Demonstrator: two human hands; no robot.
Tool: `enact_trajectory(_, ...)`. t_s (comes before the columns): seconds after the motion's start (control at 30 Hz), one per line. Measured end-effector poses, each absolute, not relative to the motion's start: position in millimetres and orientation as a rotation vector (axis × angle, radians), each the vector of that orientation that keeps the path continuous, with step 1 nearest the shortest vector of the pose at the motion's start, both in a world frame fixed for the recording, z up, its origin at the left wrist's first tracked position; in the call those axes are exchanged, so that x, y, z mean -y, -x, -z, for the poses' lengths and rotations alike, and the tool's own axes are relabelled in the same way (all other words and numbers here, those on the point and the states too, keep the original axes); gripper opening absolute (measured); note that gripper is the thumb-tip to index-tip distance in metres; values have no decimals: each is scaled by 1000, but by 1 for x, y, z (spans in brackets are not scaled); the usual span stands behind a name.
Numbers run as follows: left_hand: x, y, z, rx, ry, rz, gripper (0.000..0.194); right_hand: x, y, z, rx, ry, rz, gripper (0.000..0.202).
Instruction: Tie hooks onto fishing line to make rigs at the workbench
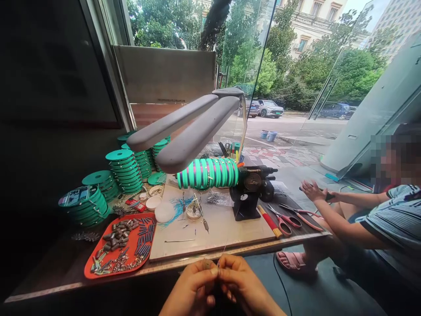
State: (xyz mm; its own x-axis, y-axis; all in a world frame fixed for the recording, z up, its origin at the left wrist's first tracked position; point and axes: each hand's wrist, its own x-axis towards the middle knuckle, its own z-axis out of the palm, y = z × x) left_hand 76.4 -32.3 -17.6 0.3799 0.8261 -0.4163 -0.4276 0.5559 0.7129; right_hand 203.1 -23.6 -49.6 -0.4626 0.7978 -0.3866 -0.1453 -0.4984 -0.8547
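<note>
A dark-topped desk [62, 276] with a pale front edge stretches across the view beneath tall glass panes. To its right sits a person in a striped shirt [391, 219], hands raised around a dark object. A grey lamp with two long, smooth arms [200, 131] hangs over the desk. A flat, pale rectangular board [230, 237] lies on the desk, and stacks of round green discs [123, 173] stand at the left. Toward the board's rear right stands a black metal machine [246, 206], with a row of green discs [207, 173] extending leftward from it.

A shallow red-orange tray [133, 239] sits left of the board, bearing brownish tapered weights [120, 235], dark slender rods [144, 237] and small metal bits.

Low at the desk's front edge, the left hand [199, 278] and right hand [241, 278] meet at the fingertips. The right thumb and fingers pinch a thin, pale strand [224, 249], which rises from the grip; the left hand is closed, its piece too small to make out. Red-handled scissors [284, 224] lie at the right beside red-handled pliers [304, 214]. Fine turquoise strands [179, 210] fan out near white round dishes [153, 202], and one small dark weight [206, 225] rests on the board.
</note>
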Motion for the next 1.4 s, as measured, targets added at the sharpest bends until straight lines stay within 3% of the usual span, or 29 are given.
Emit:
enact_trajectory(0.17,30,-73,21,-1093,-1015,-975,33,29,-224,39,1641,1244,-1556,30)
enact_trajectory(0.27,36,-74,16,-1263,-1382,-1173,26,35,-228,26,1988,1111,-1452,20)
enact_trajectory(0.43,42,-77,3,-1165,-1253,-1214,21,34,-235,-13,2040,928,-1289,26)
enact_trajectory(0.57,41,-76,9,-1106,-1082,-1172,28,30,-247,-15,1785,1055,-922,33)
enact_trajectory(0.73,43,-80,16,-1123,-954,-1162,32,35,-240,19,1869,794,-406,13)
enact_trajectory(0.87,46,-81,14,-1091,-897,-1165,33,39,-223,26,1858,673,-308,14)
enact_trajectory(1.13,47,-79,18,-1116,-972,-1213,24,41,-227,0,1816,918,-297,15)
enact_trajectory(1.4,47,-83,15,-1121,-965,-1238,25,34,-221,-6,1920,786,135,40)
